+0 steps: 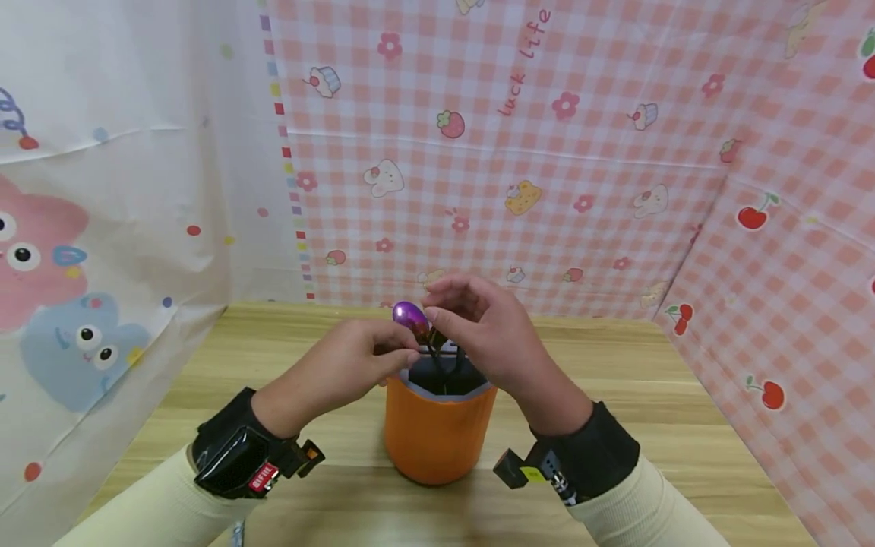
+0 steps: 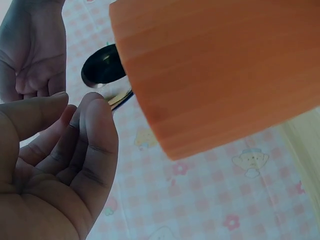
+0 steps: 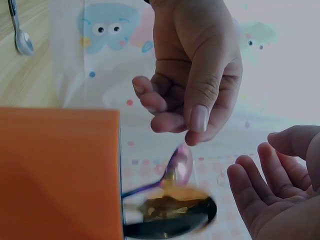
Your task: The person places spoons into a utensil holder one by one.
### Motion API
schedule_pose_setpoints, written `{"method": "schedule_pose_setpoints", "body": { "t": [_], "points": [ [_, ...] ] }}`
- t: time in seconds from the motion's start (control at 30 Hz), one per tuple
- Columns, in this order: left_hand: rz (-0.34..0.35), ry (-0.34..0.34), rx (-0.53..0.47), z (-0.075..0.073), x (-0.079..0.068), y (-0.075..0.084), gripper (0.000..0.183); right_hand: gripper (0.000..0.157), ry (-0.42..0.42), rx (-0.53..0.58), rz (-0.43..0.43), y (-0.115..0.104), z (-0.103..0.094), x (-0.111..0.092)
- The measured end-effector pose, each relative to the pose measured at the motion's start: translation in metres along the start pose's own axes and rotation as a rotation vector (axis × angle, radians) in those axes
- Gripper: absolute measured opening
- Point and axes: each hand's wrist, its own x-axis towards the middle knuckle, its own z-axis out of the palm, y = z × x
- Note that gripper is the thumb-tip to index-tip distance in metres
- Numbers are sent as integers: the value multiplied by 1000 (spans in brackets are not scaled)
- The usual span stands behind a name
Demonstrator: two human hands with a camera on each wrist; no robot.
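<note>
An orange cylindrical container (image 1: 440, 433) stands upright on the table with several spoons in it. A shiny purple spoon (image 1: 409, 314) rises above the pale rim. Close beside it in the right wrist view are a gold spoon (image 3: 187, 193) and a black spoon (image 3: 172, 227), their bowls overlapping. My left hand (image 1: 352, 357) is at the rim's left side, thumb and fingers bent loosely with nothing between them. On the opposite side, my right hand (image 1: 488, 330) hovers by the spoon bowls, its fingers relaxed and holding nothing. The lower handles are hidden inside the container.
A silver spoon (image 3: 24, 42) lies on the wooden table (image 1: 581, 486), at the near left. Behind the table hangs a pink checked cloth (image 1: 478, 167), with a white cartoon-printed cloth (image 1: 137, 228) on the left. Each wrist carries a black strap with a small camera.
</note>
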Motion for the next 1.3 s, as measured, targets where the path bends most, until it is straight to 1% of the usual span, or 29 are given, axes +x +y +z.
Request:
{"method": "schedule_pose_setpoints", "body": {
  "t": [0.1,0.2,0.3,0.37,0.53,0.67,0.8,1.03,1.2,1.3],
  "points": [
    [-13,17,-15,-5,-6,-2,7,20,-41,45,-40,-3,7,1],
    [-27,40,-24,-10,-12,-4,8,19,-83,62,-56,-3,16,2],
    [-33,62,-20,-15,-20,-7,9,19,-110,53,-43,-1,26,3],
    [-47,75,-12,-18,-26,-10,8,21,-125,48,-19,0,33,3],
    [-82,99,6,-24,-40,-20,7,21,-192,76,30,3,50,3],
    [-102,120,15,-29,-53,-27,9,18,-219,81,17,5,63,4],
    [-143,142,-3,-33,-66,-33,13,17,-241,60,8,7,76,4],
    [-211,153,-23,-36,-90,-46,19,16,-281,-15,-1,8,97,1],
    [-289,161,-48,-34,-102,-57,24,17,-299,-15,1,11,110,-2],
    [-310,168,-54,-32,-108,-63,24,16,-298,-3,5,14,117,-4]
  ]
}}
